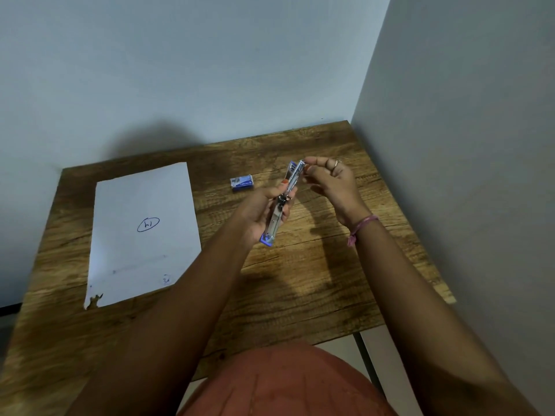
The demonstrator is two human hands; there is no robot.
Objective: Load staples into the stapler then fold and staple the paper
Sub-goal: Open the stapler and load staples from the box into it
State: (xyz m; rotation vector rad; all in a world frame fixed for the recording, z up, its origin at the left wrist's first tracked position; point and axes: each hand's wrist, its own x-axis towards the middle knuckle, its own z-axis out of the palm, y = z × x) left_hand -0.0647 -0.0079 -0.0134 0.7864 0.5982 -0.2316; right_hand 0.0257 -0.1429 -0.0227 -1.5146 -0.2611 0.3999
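Stapler (282,202) in hands; staple box (242,182) (blue) beyond, paper (141,235) left.

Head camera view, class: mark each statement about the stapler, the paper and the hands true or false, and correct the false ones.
1. The left hand holds the stapler above the table. True.
2. The sheet of paper is already folded in half. False: it lies flat and unfolded on the table, left of the hands.
3. The right hand has its fingertips at the stapler's far end. True.
4. The staple box sits on top of the paper. False: it rests on the bare wood, between the paper and the stapler.
5. The right wrist is bare. False: it wears a pink band.
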